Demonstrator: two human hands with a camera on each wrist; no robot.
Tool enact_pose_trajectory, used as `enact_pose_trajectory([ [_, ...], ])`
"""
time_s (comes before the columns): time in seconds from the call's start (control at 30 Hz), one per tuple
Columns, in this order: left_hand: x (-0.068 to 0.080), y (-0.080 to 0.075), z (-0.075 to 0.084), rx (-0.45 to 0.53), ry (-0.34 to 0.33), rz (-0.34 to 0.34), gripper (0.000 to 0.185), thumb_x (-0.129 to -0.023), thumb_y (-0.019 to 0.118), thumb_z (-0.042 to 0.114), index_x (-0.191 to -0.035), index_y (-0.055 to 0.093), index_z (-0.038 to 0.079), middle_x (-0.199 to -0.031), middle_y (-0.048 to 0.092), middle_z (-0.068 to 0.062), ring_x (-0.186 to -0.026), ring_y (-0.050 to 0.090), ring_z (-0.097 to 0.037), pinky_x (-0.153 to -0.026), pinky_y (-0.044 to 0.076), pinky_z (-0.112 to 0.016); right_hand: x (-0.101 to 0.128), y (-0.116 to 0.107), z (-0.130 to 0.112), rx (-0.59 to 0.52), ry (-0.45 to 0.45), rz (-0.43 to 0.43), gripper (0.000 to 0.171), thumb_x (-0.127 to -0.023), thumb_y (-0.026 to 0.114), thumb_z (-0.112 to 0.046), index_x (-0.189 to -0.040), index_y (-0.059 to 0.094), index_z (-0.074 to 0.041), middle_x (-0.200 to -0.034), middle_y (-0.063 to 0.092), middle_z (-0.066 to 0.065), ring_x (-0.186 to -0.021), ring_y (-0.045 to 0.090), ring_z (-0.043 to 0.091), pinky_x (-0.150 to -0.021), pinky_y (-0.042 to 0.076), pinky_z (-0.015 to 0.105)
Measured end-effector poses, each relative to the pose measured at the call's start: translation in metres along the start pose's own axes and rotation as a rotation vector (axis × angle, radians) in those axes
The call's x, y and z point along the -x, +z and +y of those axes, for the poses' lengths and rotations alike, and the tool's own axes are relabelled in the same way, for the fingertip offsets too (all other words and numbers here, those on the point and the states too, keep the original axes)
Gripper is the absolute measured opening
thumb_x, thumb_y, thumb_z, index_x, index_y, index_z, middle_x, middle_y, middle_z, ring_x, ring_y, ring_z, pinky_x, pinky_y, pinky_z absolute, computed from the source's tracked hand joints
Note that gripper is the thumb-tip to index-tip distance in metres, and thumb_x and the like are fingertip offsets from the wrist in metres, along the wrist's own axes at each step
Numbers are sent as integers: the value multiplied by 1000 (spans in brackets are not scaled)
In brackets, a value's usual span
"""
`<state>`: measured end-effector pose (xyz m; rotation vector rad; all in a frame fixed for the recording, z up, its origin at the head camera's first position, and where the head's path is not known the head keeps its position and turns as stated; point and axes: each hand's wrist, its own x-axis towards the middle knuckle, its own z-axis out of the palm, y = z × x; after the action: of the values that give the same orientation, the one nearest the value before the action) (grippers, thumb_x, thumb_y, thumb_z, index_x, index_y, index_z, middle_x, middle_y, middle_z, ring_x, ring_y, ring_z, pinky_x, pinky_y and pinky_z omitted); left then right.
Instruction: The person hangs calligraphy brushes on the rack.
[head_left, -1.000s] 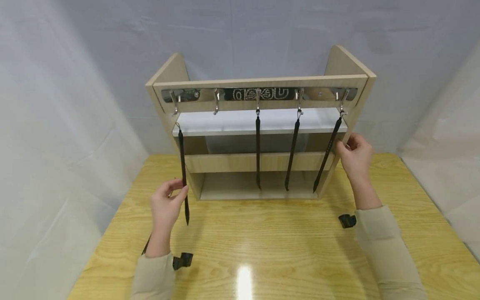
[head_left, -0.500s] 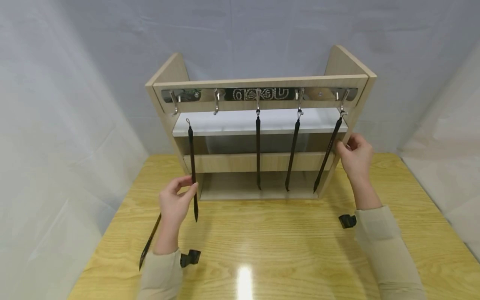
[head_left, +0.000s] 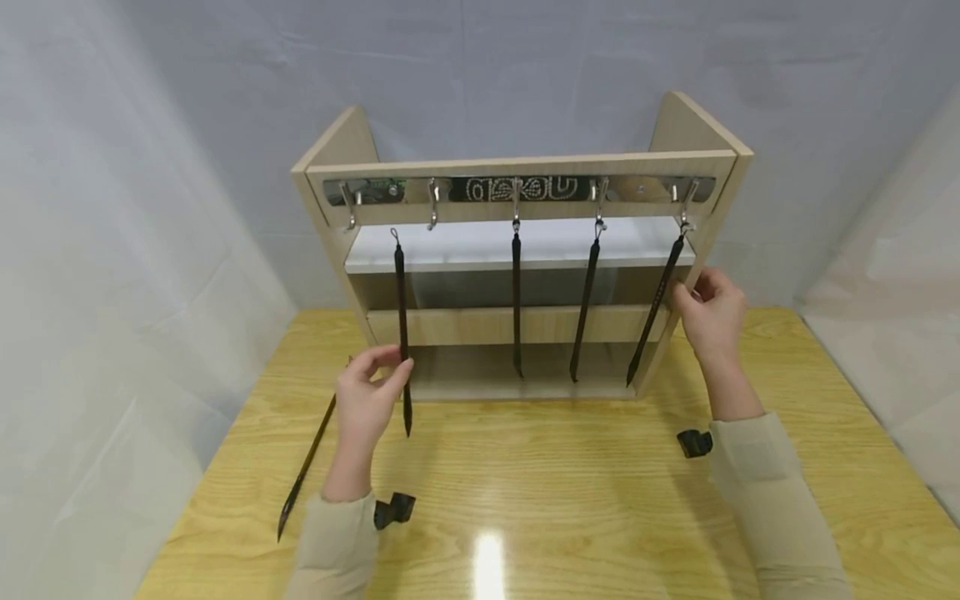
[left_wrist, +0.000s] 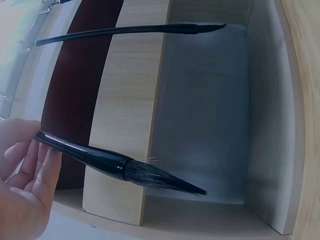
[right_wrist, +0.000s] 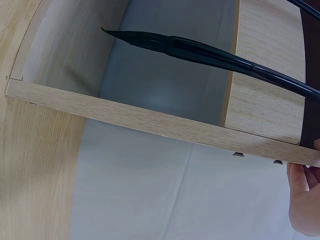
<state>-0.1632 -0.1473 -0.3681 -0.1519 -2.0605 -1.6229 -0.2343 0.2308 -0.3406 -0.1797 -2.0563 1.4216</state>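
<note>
Calligraphy brush (head_left: 402,333) pinched in my left hand (head_left: 365,406), its loop just below the second hook (head_left: 432,208), not yet hung. Three brushes hang; one brush (head_left: 306,469) lies on the table (head_left: 570,500). My right hand (head_left: 710,312) grips the rack (head_left: 697,137) edge.

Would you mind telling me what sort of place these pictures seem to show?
Probably a staged tabletop recording set, not a lived-in room: plain white sheeting hangs all round, and a wooden table bears only a hook rack of calligraphy brushes, plus one loose brush.

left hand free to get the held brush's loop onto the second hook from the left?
Probably yes. The left hand pinches the brush upright, its loop just below and left of the bare second hook, with nothing between them.
</note>
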Motion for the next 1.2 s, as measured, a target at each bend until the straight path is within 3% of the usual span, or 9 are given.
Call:
enact_pose_trajectory([
  [0.13, 0, 3, 3, -10, 2, -11, 21, -75, 66, -2, -95, 62, -7, -90, 61, -17, -82, 57, -7, -68, 50, -17, 0, 0, -1, 14, 4, -1, 21, -78, 58, -6, -94, 60, 9, -74, 55, -3, -71, 53, -1, -66, 44, 11],
  [0.3, 0, 8, 5, -12, 37, -25, 20, -75, 67, -1, -94, 62, -6, -89, 61, -17, -84, 58, -15, -69, 50, -18, 0, 0, -2, 26, -9, -2, 22, -79, 59, -6, -95, 61, 8, -77, 57, 3, -71, 52, -2, -65, 44, 11],
  [0.43, 0, 11, 5, 8, 61, -37, 20, -74, 66, -4, -93, 61, -7, -89, 61, -18, -82, 57, -10, -69, 51, -23, 1, 0, -2, 50, -16, 1, 23, -79, 59, -8, -95, 61, 8, -80, 59, 9, -72, 53, -1, -66, 45, 11],
  [0.77, 1, 17, 10, 8, 96, -68, 20, -74, 66, -5, -93, 61, -7, -88, 61, -17, -81, 58, -12, -68, 52, -25, 0, 0, -2, 39, -14, 7, 23, -78, 59, -8, -95, 61, 9, -81, 60, 10, -71, 53, -1, -65, 46, 12],
  [1.03, 1, 23, 9, 8, 60, -93, 20, -74, 67, -4, -94, 61, -6, -90, 61, -17, -83, 58, -19, -68, 51, -23, 0, 0, -2, 23, -19, 10, 21, -78, 59, -6, -93, 61, 9, -81, 60, 10, -71, 54, -2, -65, 45, 10],
  [1.2, 2, 25, 11, 10, 50, -104, 21, -74, 66, -5, -95, 60, -8, -91, 61, -19, -84, 58, -25, -69, 50, -18, 0, 0, -1, 27, -9, 4, 22, -78, 59, -6, -94, 61, 9, -77, 58, 3, -71, 54, 1, -65, 45, 11],
])
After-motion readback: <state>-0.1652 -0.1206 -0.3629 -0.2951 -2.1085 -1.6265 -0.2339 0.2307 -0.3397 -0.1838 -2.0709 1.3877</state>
